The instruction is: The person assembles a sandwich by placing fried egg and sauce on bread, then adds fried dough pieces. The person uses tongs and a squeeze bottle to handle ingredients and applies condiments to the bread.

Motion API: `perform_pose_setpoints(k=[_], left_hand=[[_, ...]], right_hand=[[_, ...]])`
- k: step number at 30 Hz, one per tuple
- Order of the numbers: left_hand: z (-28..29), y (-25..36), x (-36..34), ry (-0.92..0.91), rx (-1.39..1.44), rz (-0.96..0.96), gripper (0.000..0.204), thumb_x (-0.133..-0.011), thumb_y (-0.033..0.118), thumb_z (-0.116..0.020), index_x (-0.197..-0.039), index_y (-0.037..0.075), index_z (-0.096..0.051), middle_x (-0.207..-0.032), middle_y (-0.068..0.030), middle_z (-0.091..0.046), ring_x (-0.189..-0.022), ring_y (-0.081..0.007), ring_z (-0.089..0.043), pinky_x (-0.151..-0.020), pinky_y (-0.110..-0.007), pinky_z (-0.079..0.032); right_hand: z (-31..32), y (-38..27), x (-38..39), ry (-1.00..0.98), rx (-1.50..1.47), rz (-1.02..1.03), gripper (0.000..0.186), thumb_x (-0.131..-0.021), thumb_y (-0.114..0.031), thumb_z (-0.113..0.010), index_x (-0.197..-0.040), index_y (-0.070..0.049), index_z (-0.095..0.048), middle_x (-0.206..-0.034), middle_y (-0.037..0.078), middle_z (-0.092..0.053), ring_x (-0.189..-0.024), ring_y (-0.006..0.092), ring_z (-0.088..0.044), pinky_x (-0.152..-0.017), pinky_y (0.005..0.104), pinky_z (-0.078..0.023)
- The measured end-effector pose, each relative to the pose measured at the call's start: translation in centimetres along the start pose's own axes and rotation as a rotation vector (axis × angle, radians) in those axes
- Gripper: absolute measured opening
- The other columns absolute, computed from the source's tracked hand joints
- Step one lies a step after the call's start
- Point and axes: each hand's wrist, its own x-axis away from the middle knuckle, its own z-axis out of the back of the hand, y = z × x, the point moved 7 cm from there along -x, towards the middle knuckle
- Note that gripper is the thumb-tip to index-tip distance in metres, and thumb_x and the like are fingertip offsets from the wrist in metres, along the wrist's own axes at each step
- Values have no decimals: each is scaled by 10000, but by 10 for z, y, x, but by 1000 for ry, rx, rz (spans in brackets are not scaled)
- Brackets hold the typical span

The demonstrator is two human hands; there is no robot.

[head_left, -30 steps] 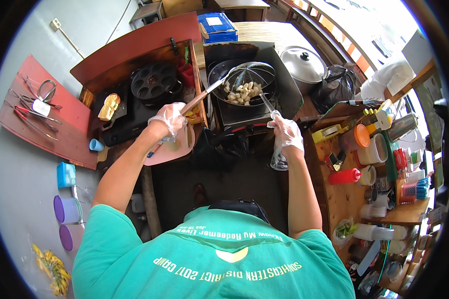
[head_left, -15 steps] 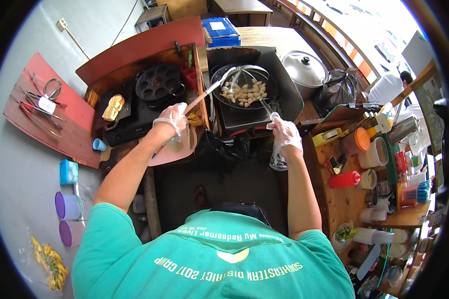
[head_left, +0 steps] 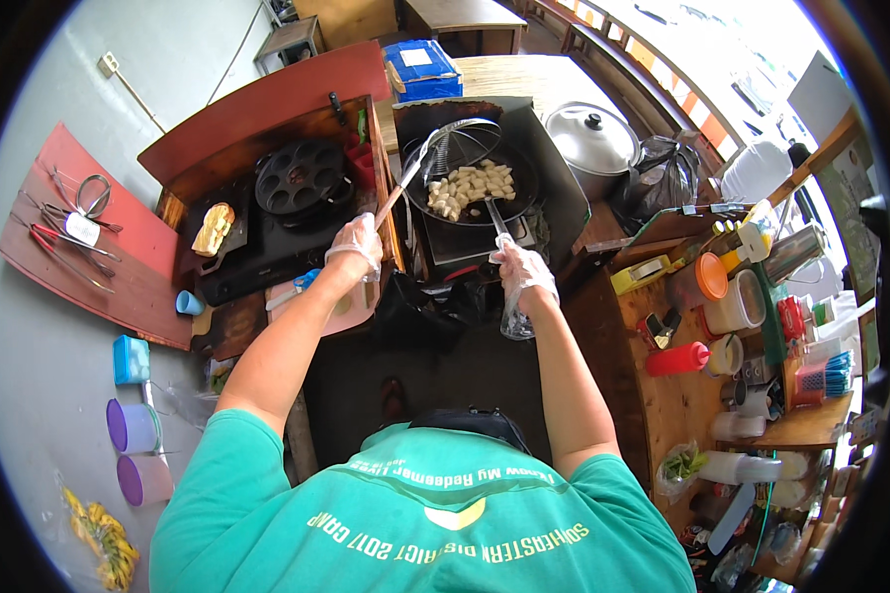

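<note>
My left hand (head_left: 356, 245), in a clear plastic glove, is closed round the wooden handle of a wire strainer (head_left: 465, 141). The strainer's mesh bowl is tilted at the far left part of a dark frying pan (head_left: 531, 194). Pale, chunky food pieces (head_left: 472, 186) lie in the pan, just below the mesh. Also gloved, my right hand (head_left: 524, 275) grips the metal handle of a spatula (head_left: 497, 219). Its far end reaches in among the pieces at the near side, and the blade is mostly hidden.
A dark metal guard (head_left: 561, 163) stands round the burner. Left of it sit a round-welled pan (head_left: 302, 178) and toasted bread (head_left: 214, 228) on a griddle. A lidded pot (head_left: 591, 138) is at the right, beside a black bag (head_left: 663, 173). Shelves with bottles and a red squeeze bottle (head_left: 676, 359) line my right.
My right hand has moved left with the spatula, and the food pieces have shifted in the pan. My left hand has come slightly right; the strainer's mesh has tilted.
</note>
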Motion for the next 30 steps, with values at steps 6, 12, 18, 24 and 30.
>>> perform_pose_setpoints(k=[6, 12, 18, 24, 30], left_hand=[[-11, 0, -4, 25, -12, -8, 236, -853, 122, -642, -1058, 6, -625, -1010, -266, -696, -991, -473, -666, -850, -534, -548], [-12, -3, -2, -7, -38, 93, 241, -876, 140, -612, -1076, 15, -662, -1023, -263, -714, -1000, -458, -683, -882, -519, -561], [-14, 0, -20, -225, -87, 51, 265, -848, 239, -649, -971, 16, -724, -972, -256, -722, -958, -415, -714, -862, -466, -579], [-1, -6, -25, -112, -2, 78, 325, -830, 264, -653, -1026, 11, -711, -1002, -262, -715, -958, -421, -706, -844, -453, -576], [5, -3, -7, 39, -84, -59, 411, -873, 101, -582, -1272, 14, -623, -1112, -255, -697, -1033, -443, -676, -920, -491, -553]], right_hand=[[1, 22, -14, -18, -47, -72, 327, -975, -396, -680, -1049, -79, -647, -727, -3, -567, -542, 90, -489, -469, 225, -341], [14, 40, -7, -224, -204, -275, 487, -944, -591, -638, -963, -104, -642, -751, 1, -572, -565, 105, -490, -482, 252, -310], [87, 113, -69, 31, -349, -287, 518, -990, -620, -520, -973, -111, -611, -714, 16, -573, -551, 141, -476, -467, 280, -316], [109, 200, -143, 129, -289, -340, 185, -992, -270, -652, -992, -88, -623, -810, 70, -655, -586, 172, -560, -524, 326, -434], [73, 195, -163, 24, -571, -436, 252, -1029, -322, -510, -993, -110, -642, -795, 100, -692, -530, 180, -563, -459, 297, -387]])
